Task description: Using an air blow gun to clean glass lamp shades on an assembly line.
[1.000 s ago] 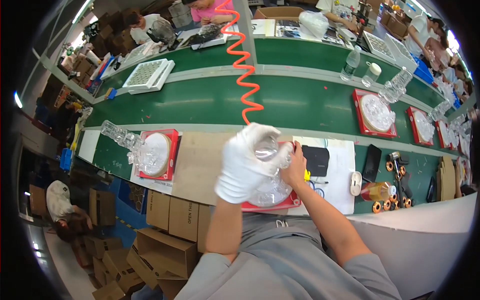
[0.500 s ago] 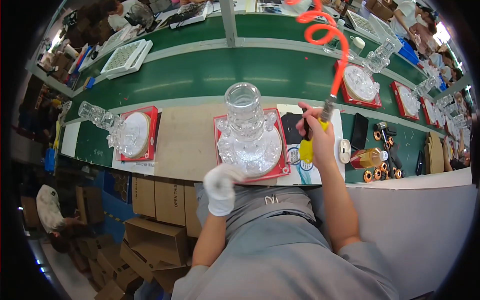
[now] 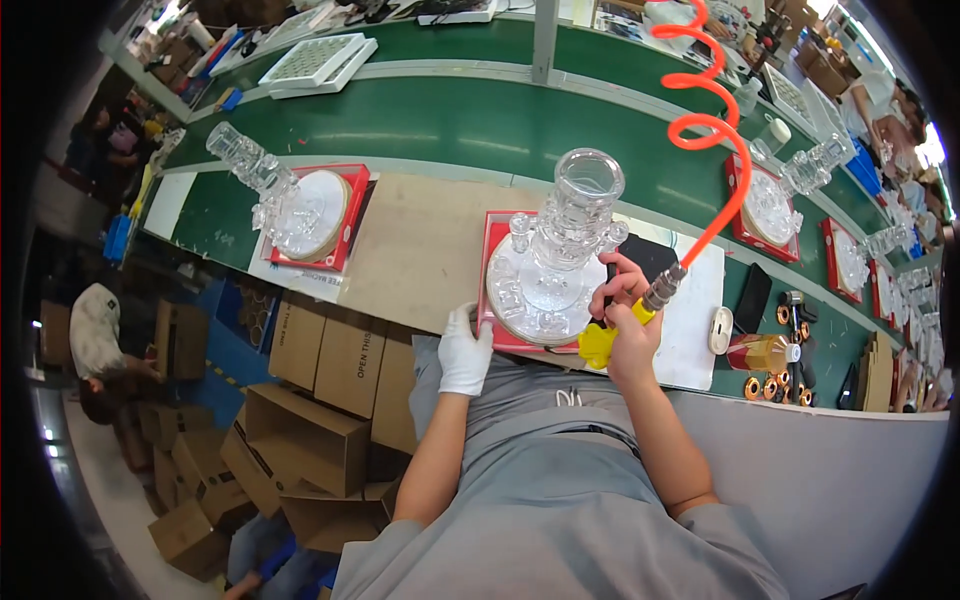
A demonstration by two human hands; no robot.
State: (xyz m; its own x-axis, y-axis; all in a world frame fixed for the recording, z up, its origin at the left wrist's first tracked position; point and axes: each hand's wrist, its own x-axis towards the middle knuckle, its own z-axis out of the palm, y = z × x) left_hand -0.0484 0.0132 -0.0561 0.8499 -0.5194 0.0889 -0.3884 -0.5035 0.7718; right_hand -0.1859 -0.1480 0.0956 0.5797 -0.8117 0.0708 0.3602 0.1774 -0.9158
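In front of me a clear glass piece with a tall wide tube (image 3: 582, 215) stands on a round white disc (image 3: 535, 290) in a shallow red tray (image 3: 497, 228). My left hand (image 3: 466, 355), in a white glove, grips the tray's near left corner, thumb against its edge. My bare right hand (image 3: 632, 325) is closed round a yellow air blow gun (image 3: 598, 343), its fingers at the black lever. The gun is held low by the tray's near right side, its nozzle hidden. From its metal coupling an orange coiled hose (image 3: 741, 180) runs up.
Similar glass pieces in red trays stand left (image 3: 318, 215) and right (image 3: 770, 210). A bottle of amber liquid (image 3: 757, 352), copper-coloured rings (image 3: 770, 388) and a black phone (image 3: 753, 298) lie to the right. Cardboard boxes (image 3: 305, 440) crowd the floor at lower left. Other people work nearby.
My left hand has come to the tray's corner. My right hand has lowered the blow gun toward the tray's near right side. The whole view has shifted, tilting the bench.
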